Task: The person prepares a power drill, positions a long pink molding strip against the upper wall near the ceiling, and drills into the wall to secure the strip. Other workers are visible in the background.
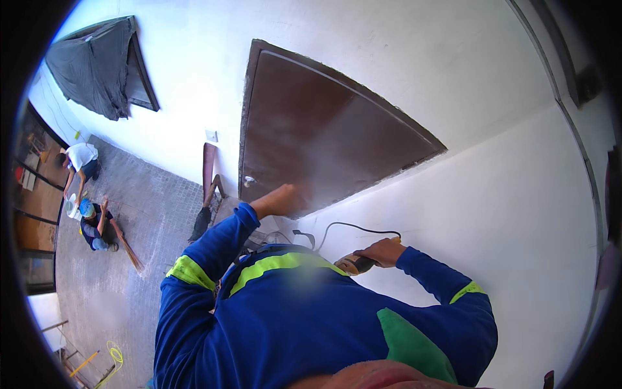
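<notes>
My right hand (383, 251) is wrapped round a yellow-and-black corded power tool (353, 263), held low in front of my chest beside the white wall. A black cord (363, 227) loops up and over behind that hand; the tool's working end is hidden by my body. My left hand (280, 201) reaches out across the lower part of a brown door (311, 123). Its fingers are smeared by motion, so whether they touch the door cannot be seen. A light-coloured knob (249, 181) sits on the door, to the left of this hand.
A dark cloth (94, 65) hangs over a window at far left. Two co-workers (81, 155) are low on the grey floor (142, 194), one beside a white bucket (71, 206), the other by a broom (129, 249). A yellow cable (115, 355) lies at lower left.
</notes>
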`<state>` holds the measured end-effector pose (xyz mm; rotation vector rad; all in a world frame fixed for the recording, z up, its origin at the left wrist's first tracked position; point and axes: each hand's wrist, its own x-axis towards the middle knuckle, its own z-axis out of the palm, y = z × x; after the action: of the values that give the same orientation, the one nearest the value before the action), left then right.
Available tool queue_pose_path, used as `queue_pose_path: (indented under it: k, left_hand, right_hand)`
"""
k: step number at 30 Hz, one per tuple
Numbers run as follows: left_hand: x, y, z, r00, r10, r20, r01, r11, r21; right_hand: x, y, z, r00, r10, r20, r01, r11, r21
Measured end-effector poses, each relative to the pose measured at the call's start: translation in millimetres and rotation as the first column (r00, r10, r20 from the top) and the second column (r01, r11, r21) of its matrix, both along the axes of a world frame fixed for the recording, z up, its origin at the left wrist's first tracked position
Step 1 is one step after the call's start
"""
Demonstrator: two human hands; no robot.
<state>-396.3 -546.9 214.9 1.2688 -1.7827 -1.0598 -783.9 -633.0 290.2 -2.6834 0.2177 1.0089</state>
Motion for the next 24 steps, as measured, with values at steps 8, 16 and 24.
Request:
queue_pose_path:
  k: [8, 16, 24]
  left_hand:
    - [-50.8, 22.9, -40.9, 0.987, -0.153, -0.052, 0.159, 0.977, 0.140]
    - [-50.5, 36.6, -66.8, 0.993, -0.108, 0.050, 0.099, 0.983, 0.155]
    - [-124.4, -17.8, -133.0, 0.749, -0.653, -0.110, 0.661, 0.728, 0.181]
  right_hand:
    - [54.4, 6.7, -28.0, 0.949, 0.162, -0.271, -0.163, 0.986, 0.018]
    - [97.7, 25.4, 50.5, 0.930, 0.314, -0.189, -0.346, 0.923, -0.168]
    - [136.8, 8.6, 107.9, 0.974, 0.141, -0.178, -0.166, 0.977, -0.136]
